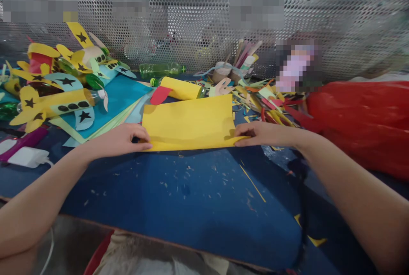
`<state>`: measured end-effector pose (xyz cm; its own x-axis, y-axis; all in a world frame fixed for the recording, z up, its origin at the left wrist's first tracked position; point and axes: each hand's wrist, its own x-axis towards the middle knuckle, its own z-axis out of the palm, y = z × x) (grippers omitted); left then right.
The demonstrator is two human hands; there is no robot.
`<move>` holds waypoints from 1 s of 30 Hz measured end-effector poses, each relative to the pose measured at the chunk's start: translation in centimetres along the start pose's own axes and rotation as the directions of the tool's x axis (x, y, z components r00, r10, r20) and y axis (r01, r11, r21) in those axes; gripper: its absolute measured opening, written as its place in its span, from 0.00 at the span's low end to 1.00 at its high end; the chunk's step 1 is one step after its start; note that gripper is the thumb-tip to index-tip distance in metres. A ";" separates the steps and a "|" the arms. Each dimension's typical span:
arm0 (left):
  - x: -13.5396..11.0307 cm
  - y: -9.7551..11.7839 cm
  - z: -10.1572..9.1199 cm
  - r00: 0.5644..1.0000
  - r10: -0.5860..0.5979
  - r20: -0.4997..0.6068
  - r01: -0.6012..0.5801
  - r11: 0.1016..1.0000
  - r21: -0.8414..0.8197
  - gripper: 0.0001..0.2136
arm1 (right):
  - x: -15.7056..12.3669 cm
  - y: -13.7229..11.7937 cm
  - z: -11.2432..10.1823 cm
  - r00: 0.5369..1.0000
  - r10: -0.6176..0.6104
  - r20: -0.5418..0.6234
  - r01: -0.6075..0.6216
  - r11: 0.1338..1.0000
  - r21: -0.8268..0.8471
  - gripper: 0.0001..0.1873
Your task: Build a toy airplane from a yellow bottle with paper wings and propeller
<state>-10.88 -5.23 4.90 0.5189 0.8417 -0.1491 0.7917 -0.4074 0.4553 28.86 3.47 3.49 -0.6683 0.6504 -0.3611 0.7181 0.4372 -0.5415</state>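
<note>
While lying on blue table (191,189), being pinched at near corners by left hand (128,140) and right hand (255,133), fingers nearly closed: yellow paper sheet (191,121), probably handling light, limp, crease-prone; corners suiting grip.

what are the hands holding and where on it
Both hold the yellow paper sheet lying on the blue table: the left hand has its grip on the near left corner, the right hand on the near right corner.
</note>
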 end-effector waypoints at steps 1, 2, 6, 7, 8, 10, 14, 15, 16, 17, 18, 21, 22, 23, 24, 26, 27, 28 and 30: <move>0.0 -0.1 0.1 0.998 -0.031 -0.056 0.031 1.000 -0.004 0.17 | 0.0 0.0 0.0 1.000 0.007 -0.001 -0.007 1.000 -0.003 0.22; 0.1 -0.1 0.2 0.991 -0.061 -0.115 0.060 0.998 -0.017 0.18 | 0.0 0.0 0.0 1.000 0.012 0.000 -0.012 1.000 -0.005 0.22; 0.1 0.0 0.5 0.943 -0.124 -0.309 0.103 0.991 -0.084 0.20 | -0.2 0.1 0.1 1.000 0.005 -0.014 -0.006 0.999 -0.042 0.26; 0.1 0.2 0.5 0.931 -0.124 -0.344 0.098 0.991 -0.094 0.19 | -0.2 0.1 0.1 1.000 0.005 -0.028 -0.006 0.998 -0.061 0.27; 0.1 0.4 0.6 0.919 -0.120 -0.375 0.087 0.991 -0.103 0.19 | -0.2 0.1 0.1 0.999 0.008 -0.045 -0.012 0.997 -0.082 0.28; 0.0 0.9 0.8 0.905 -0.106 -0.412 0.055 0.989 -0.135 0.18 | -0.1 -0.1 0.2 0.996 0.015 -0.086 -0.025 0.993 -0.119 0.26; -0.2 2.3 1.2 0.923 -0.037 -0.384 -0.048 0.977 -0.209 0.15 | 0.2 -0.7 0.8 0.989 -0.004 -0.148 -0.013 0.993 -0.117 0.17; -0.3 2.6 1.4 0.929 -0.010 -0.370 -0.079 0.971 -0.225 0.14 | 0.4 -0.8 1.0 0.985 -0.024 -0.170 0.004 0.994 -0.113 0.15; -0.4 2.9 1.6 0.936 0.015 -0.352 -0.107 0.964 -0.243 0.13 | 0.5 -0.9 1.3 0.980 -0.052 -0.193 0.030 0.993 -0.115 0.13; -0.5 3.1 1.7 0.943 0.039 -0.331 -0.130 0.957 -0.259 0.11 | 0.6 -0.9 1.5 0.972 -0.086 -0.217 0.060 0.990 -0.125 0.12; -0.6 3.3 1.9 0.951 0.065 -0.303 -0.152 0.950 -0.274 0.10 | 0.8 -0.8 1.7 0.964 -0.124 -0.237 0.091 0.986 -0.143 0.10; -0.8 3.8 2.4 0.961 0.146 -0.235 -0.215 0.928 -0.305 0.08 | 1.2 -0.6 2.1 0.934 -0.220 -0.282 0.160 0.962 -0.222 0.08; -0.9 4.0 2.6 0.960 0.164 -0.227 -0.232 0.921 -0.313 0.08 | 1.3 -0.6 2.3 0.922 -0.242 -0.301 0.169 0.954 -0.249 0.08; -0.9 4.1 2.8 0.958 0.179 -0.223 -0.246 0.916 -0.318 0.08 | 1.4 -0.5 2.4 0.911 -0.258 -0.323 0.171 0.946 -0.274 0.08; -0.9 4.2 3.0 0.957 0.192 -0.220 -0.256 0.912 -0.320 0.08 | 1.4 -0.5 2.4 0.898 -0.269 -0.348 0.168 0.941 -0.294 0.08; -0.9 4.3 3.3 0.958 0.212 -0.195 -0.267 0.908 -0.324 0.08 | 1.5 -0.6 2.5 0.871 -0.281 -0.404 0.152 0.935 -0.321 0.10; -0.9 4.4 3.4 0.959 0.224 -0.176 -0.272 0.904 -0.330 0.08 | 1.4 -0.7 2.5 0.856 -0.283 -0.432 0.142 0.933 -0.330 0.11; -0.9 4.4 3.6 0.959 0.237 -0.158 -0.278 0.899 -0.339 0.09 | 1.4 -0.8 2.5 0.840 -0.287 -0.460 0.133 0.931 -0.339 0.12; -0.8 4.4 3.8 0.956 0.258 -0.140 -0.291 0.887 -0.359 0.08 | 1.3 -1.0 2.4 0.809 -0.299 -0.506 0.118 0.926 -0.357 0.14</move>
<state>-6.58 -9.08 3.76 0.6549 0.7494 0.0975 0.4351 -0.4794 0.7621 26.79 2.35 1.77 -0.6568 0.7101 0.2538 0.6556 0.7040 -0.2730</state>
